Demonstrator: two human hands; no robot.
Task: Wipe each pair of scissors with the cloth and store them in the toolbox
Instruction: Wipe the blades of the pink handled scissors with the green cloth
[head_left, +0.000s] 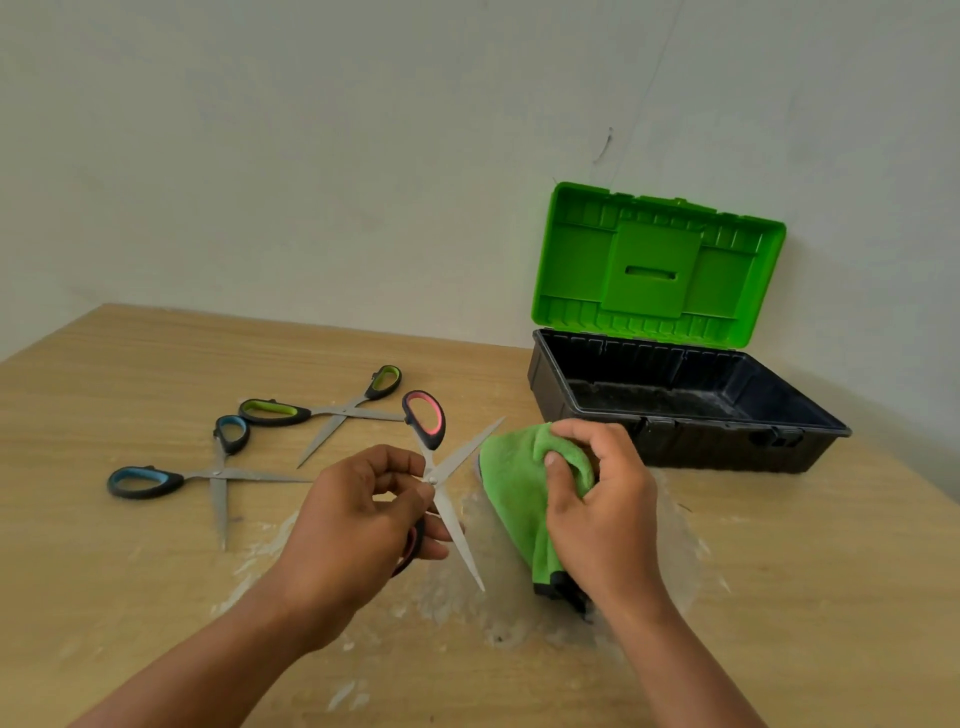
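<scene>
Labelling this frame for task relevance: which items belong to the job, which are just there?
Job:
- pink-handled scissors, open, in left hand
- green cloth in right hand
- green-handled scissors, on table
- blue-handled scissors, on table
- toolbox, lid up, looks empty

Just there:
- table
- whitish scuffs on it

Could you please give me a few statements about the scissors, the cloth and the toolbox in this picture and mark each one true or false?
1. The left hand holds the pink-handled scissors with the blades spread open. True.
2. The right hand holds a blue cloth. False: the cloth is green.
3. The toolbox stands with its green lid raised. True.
4. A pair of scissors already lies inside the toolbox. False: none can be seen in it.
5. The blue-handled scissors and the green-handled scissors lie on the table. True.
</scene>
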